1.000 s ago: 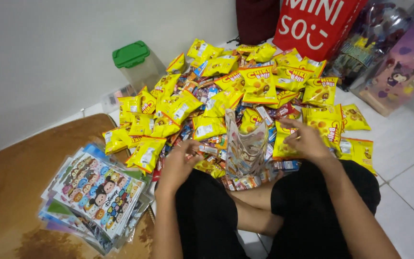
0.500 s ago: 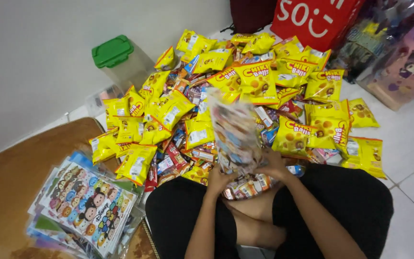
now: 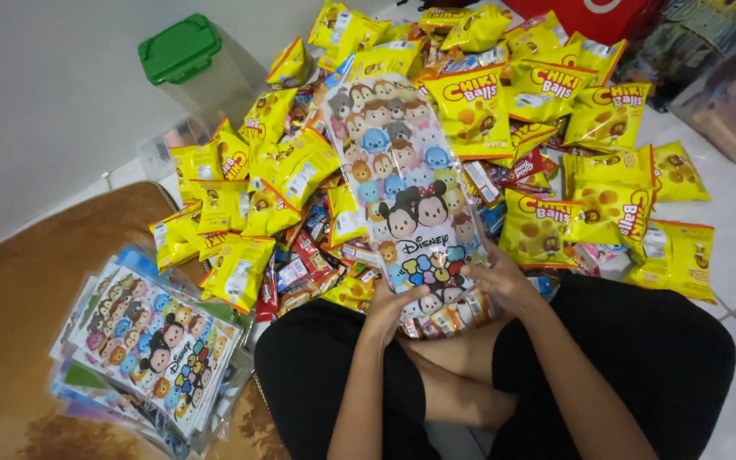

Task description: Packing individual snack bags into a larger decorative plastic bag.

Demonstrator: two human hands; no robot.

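Observation:
I sit cross-legged on the floor. Both hands grip the lower end of a clear plastic bag printed with small cartoon heads (image 3: 406,192), held up with its printed face toward me. My left hand (image 3: 388,308) pinches its bottom left corner, my right hand (image 3: 502,278) its bottom right edge. Behind the bag spreads a big heap of yellow snack packets (image 3: 470,106) mixed with small red and blue sachets (image 3: 308,260).
A stack of the same cartoon-printed bags (image 3: 151,349) lies on a brown cushion (image 3: 19,298) at my left. A clear container with a green lid (image 3: 185,51) stands by the white wall. A red shopping bag (image 3: 615,10) and wrapped boxes (image 3: 730,81) sit at the far right.
The printed bag stood on the pile a second ago with my hands apart from it. Both hands then took its lower end, lifted it and turned its flat face toward me.

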